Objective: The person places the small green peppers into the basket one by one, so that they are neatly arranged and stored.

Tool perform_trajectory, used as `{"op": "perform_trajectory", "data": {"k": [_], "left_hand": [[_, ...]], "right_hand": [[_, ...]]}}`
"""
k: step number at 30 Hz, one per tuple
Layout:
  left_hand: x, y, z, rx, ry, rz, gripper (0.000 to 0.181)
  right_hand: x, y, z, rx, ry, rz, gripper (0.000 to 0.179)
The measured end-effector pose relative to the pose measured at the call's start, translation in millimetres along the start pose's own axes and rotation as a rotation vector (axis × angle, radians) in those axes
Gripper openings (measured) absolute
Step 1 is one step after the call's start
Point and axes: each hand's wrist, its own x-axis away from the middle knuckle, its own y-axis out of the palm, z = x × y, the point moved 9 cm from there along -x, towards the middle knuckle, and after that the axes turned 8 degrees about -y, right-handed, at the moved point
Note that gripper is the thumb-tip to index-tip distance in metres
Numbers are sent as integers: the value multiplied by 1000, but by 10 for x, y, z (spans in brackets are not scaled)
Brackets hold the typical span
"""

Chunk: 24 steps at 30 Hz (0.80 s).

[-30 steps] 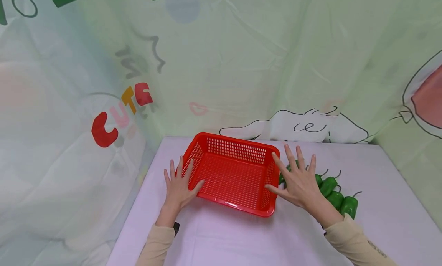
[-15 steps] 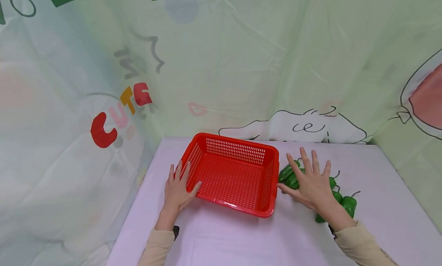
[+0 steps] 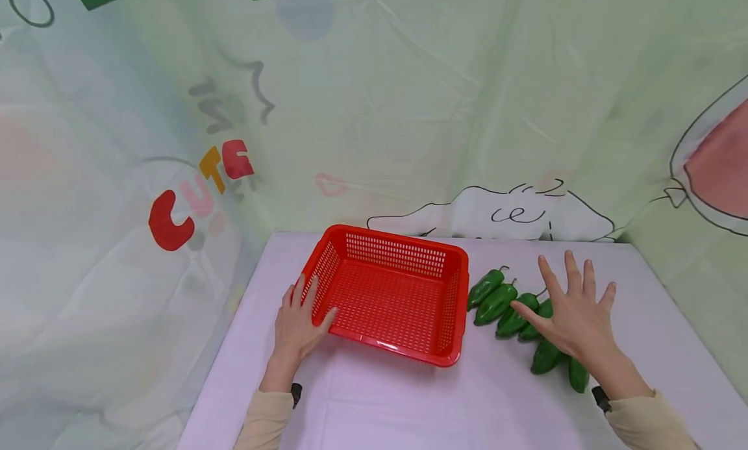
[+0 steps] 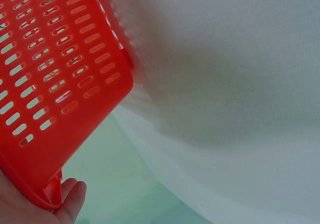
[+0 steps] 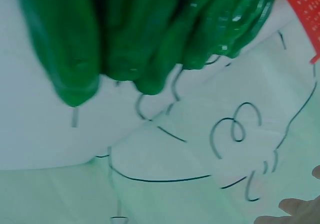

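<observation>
Nearest: two beige sleeves [image 3: 265, 419], one per forearm. A small black band-like piece [image 3: 600, 398] sits at each wrist.

Left hand [image 3: 297, 326]: fingers fairly straight, resting on the near-left corner of a red rectangular plastic basket [image 3: 386, 297] with slotted walls. The left wrist view shows fingertips at the rim by that corner.

Right hand [image 3: 581, 320]: spread wide and holding nothing, raised over the right part of a row of glossy green peppers [image 3: 495, 304]. At least six peppers show; hand and forearm partly hide those at the right. The row runs from just beside the basket's right wall toward the near right. Visible stems point away from the person.

Basket: left of the peppers, set at a slight angle on a desk [image 3: 397, 414] covered in pale lilac.

Farthest: pale green printed fabric backdrop [image 3: 409, 112], with colourful letters [image 3: 171, 223] at left, a black line drawing [image 3: 517, 213] behind the desk and a pinkish-red balloon print [image 3: 721, 158] at right.
</observation>
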Motion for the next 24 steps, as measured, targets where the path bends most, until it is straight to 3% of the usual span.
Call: {"op": "perform_trajectory", "data": {"k": [7, 18, 24], "left_hand": [[1, -27, 6, -6, -2, 9, 83], [-15, -25, -28, -5, -57, -23, 86], [-23, 7, -53, -19, -70, -39, 88]], "right_hand": [[200, 115, 275, -25, 71, -43, 103], [537, 316, 597, -75, 163, -76, 102], [727, 472, 818, -154, 287, -136, 94]]}}
